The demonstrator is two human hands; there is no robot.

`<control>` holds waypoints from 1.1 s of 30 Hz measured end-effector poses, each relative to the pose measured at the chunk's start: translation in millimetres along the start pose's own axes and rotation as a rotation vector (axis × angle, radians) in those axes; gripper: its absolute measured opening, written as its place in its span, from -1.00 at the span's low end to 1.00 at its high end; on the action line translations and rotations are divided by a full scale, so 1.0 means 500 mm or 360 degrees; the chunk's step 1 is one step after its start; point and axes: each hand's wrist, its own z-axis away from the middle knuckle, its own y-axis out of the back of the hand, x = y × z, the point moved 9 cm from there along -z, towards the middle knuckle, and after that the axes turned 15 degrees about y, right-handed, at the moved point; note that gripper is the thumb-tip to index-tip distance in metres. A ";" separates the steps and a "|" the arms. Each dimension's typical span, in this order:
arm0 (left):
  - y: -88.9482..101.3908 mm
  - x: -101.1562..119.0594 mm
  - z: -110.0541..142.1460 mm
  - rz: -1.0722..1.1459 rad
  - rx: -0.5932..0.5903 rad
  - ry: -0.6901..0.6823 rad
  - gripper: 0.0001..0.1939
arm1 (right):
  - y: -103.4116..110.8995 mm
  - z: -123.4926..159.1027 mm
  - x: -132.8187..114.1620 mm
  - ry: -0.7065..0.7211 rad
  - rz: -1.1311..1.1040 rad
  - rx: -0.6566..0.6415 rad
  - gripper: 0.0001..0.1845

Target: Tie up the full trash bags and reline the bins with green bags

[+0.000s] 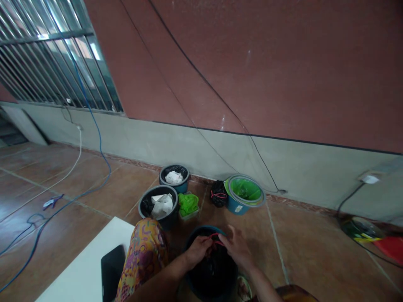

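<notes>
Between my knees stands a dark bin (192, 274) with a black plastic bag (214, 262) inside it. My left hand (199, 251) is over the bin's mouth, its fingers pinched on a red drawstring (215, 237) at the top of the bag. Across from it, my right hand (236, 248) grips the other side of the same drawstring between thumb and fingers. The string forms a small loop between both hands. Where the bag's lower part lies in the bin is too dark to make out.
Two lined bins (172, 226) with white paper stand ahead, beside a small basket holding a bright green bag (188, 203). A tied black bag (218, 193) sits beside a blue bin with a green liner (244, 188). A phone (112, 272) lies on a white board (85, 264); cables cross the floor.
</notes>
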 end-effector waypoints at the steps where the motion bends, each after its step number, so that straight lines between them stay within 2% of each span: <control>1: -0.001 0.002 0.002 0.0002 0.0007 0.0019 -0.49 | 0.014 0.008 -0.011 0.0095 0.0106 0.0102 -0.31; 5: -0.010 0.003 0.009 0.0004 0.0019 0.0126 -0.52 | 0.048 0.034 -0.056 0.0334 0.0257 0.0349 -0.49; 8: -0.009 0.003 0.013 0.0000 0.0054 0.0140 -0.51 | 0.071 0.038 -0.087 0.0428 0.0405 0.0432 -0.56; 10: -0.007 0.002 0.015 -0.0009 0.0059 0.0124 -0.51 | 0.074 0.036 -0.100 0.0433 0.0525 0.0399 -0.58; 12: -0.005 0.001 0.016 -0.0018 0.0046 0.0095 -0.52 | 0.049 0.033 -0.110 0.0477 0.0611 0.0196 -0.61; 16: 0.001 0.002 0.014 -0.0098 0.0055 0.0021 -0.52 | -0.039 0.053 -0.096 0.0484 0.0641 -0.0307 -0.69; 18: 0.006 0.003 0.011 -0.0161 0.0085 0.0020 -0.53 | -0.071 0.068 -0.072 0.0391 0.0627 -0.0404 -0.62; 21: 0.015 0.007 0.010 -0.0194 0.0131 0.0058 -0.53 | -0.098 0.089 -0.042 0.0282 0.0578 -0.0368 -0.59; 26: 0.026 0.019 0.011 -0.0210 0.0216 0.0066 -0.58 | -0.124 0.119 -0.029 0.0158 0.0166 -0.0226 -0.57; 29: 0.027 0.015 0.007 -0.0201 0.0214 0.0084 -0.58 | -0.139 0.133 -0.022 -0.0006 -0.0196 -0.0163 -0.46; 33: 0.026 0.009 0.005 -0.0175 0.0134 0.0133 -0.54 | -0.172 0.157 0.003 -0.0297 -0.0720 -0.0251 -0.28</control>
